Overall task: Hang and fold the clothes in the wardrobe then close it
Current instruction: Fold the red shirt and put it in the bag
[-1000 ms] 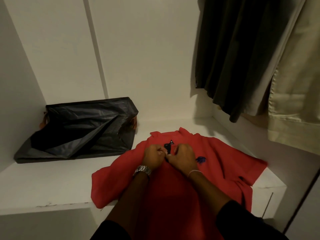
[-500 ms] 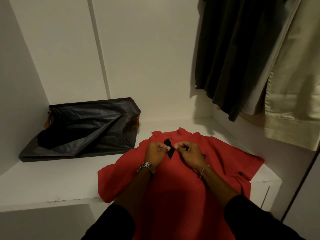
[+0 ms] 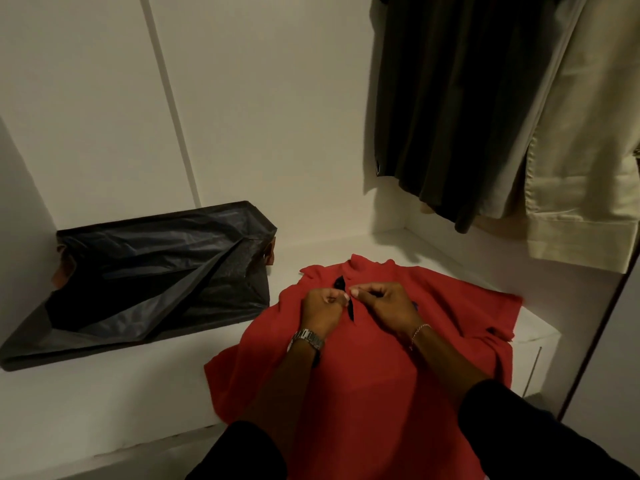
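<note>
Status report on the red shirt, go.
Left hand and right hand pinching placket of red shirt. Shirt spread on white shelf, unfolded. Dark bag left, clear of it.

I've got the shirt (image 3: 363, 375) flat on the shelf (image 3: 104, 393), front hem over its edge. Bag (image 3: 138, 278) left of it against the back wall. Hanging clothes (image 3: 485, 109) above right. Both hands on the shirt's placket.

Red shirt (image 3: 363, 393): lower body cut off by bottom edge; placket partly covered by both hands. Dark hanging garment (image 3: 450, 98) and beige hanging garment (image 3: 581, 161): tops cut off by upper edge, hangers unseen. Dark bag (image 3: 145, 271): contents hidden; brownish item at its ends too obscured to identify. Forearms cut off below.
</note>
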